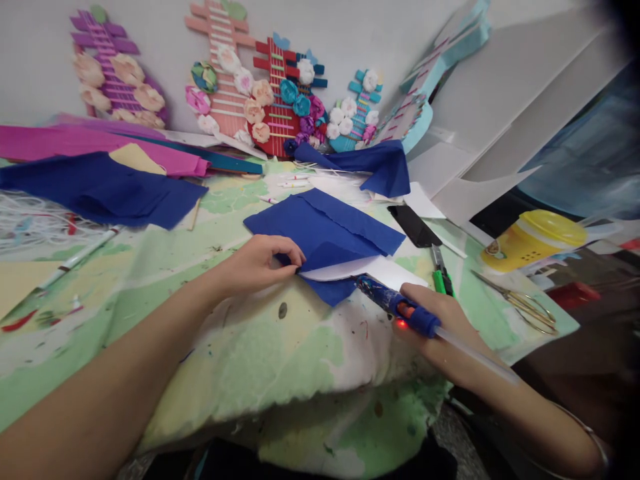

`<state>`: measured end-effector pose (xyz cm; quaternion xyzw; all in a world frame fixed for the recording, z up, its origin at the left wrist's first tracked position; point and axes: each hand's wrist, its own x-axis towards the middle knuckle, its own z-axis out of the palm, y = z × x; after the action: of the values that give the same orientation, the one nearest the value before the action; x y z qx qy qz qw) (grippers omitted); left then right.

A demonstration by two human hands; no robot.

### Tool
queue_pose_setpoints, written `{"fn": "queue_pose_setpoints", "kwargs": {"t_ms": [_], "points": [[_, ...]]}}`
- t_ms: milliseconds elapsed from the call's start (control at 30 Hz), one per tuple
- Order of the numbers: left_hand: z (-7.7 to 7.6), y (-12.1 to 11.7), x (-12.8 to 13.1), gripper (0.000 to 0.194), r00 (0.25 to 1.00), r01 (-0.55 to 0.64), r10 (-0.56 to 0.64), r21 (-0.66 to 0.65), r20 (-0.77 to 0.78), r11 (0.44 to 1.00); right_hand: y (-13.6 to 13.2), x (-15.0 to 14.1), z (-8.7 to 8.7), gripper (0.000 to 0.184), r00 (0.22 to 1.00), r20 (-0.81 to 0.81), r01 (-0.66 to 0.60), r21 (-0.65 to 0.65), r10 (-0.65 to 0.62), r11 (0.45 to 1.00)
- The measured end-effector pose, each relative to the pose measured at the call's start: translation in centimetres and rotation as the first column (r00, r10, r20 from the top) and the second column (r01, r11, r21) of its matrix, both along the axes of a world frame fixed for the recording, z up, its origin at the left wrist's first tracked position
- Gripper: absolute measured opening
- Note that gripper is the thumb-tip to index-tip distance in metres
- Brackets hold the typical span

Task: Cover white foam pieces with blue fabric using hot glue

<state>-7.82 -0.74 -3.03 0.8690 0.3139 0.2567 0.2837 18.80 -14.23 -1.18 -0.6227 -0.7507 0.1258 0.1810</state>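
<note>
A sheet of dark blue crepe paper (320, 230) lies in the middle of the table, with a white card (387, 269) partly under it. My left hand (263, 265) pinches the near left corner of the blue paper between thumb and fingers. In my right hand (440, 327) is a blue hot glue gun (395, 303), a clear glue stick jutting from its back and a small red light glowing. Its nozzle points left and meets the near edge of the card and blue paper; whether glue is coming out cannot be seen.
A black phone (414, 225), a green utility knife (441, 273) and gold scissors (523, 303) lie to the right, near a yellow tub (535, 240). More blue paper (100, 187) is at the left. Decorated paper guitars (277, 100) lean against the wall.
</note>
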Motion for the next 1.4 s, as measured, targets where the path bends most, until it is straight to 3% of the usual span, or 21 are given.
{"fn": "queue_pose_setpoints", "kwargs": {"t_ms": [533, 767, 967, 1067, 1167, 1267, 1400], "points": [[-0.3, 0.2, -0.2, 0.011, 1.000, -0.003, 0.003, -0.003, -0.007, 1.000, -0.3, 0.9, 0.3, 0.018, 0.996, 0.029, 0.086, -0.012, -0.086, 0.996], [-0.2, 0.0, -0.2, 0.013, 1.000, -0.018, 0.018, -0.008, -0.014, 1.000, -0.4, 0.9, 0.4, 0.014, 0.998, 0.002, 0.057, 0.046, -0.057, 0.997], [-0.4, 0.0, 0.0, 0.010, 1.000, -0.026, 0.026, 0.010, 0.012, 1.000, -1.3, 1.6, 0.8, 0.009, 0.998, 0.054, -0.046, 0.116, 0.040, 0.992], [-0.5, -0.1, 0.2, 0.009, 1.000, -0.019, 0.019, 0.047, 0.005, 0.999, -2.3, 2.8, 0.6, 0.010, 0.989, 0.146, -0.007, 0.088, -0.006, 0.996], [-0.5, -0.3, 0.4, 0.008, 1.000, -0.003, 0.004, 0.107, -0.011, 0.994, -3.3, 5.0, 0.2, 0.014, 0.963, 0.228, 0.117, 0.109, -0.140, 0.987], [-0.6, -0.4, 0.6, 0.008, 1.000, 0.005, -0.004, 0.149, -0.003, 0.989, -4.0, 8.0, 0.0, 0.021, 0.908, 0.301, 0.253, 0.160, -0.291, 0.954], [-0.7, -0.4, 0.7, 0.007, 1.000, 0.009, -0.008, 0.174, -0.008, 0.985, -4.2, 12.7, -0.3, 0.019, 0.874, 0.312, 0.357, 0.104, -0.372, 0.928]]}}
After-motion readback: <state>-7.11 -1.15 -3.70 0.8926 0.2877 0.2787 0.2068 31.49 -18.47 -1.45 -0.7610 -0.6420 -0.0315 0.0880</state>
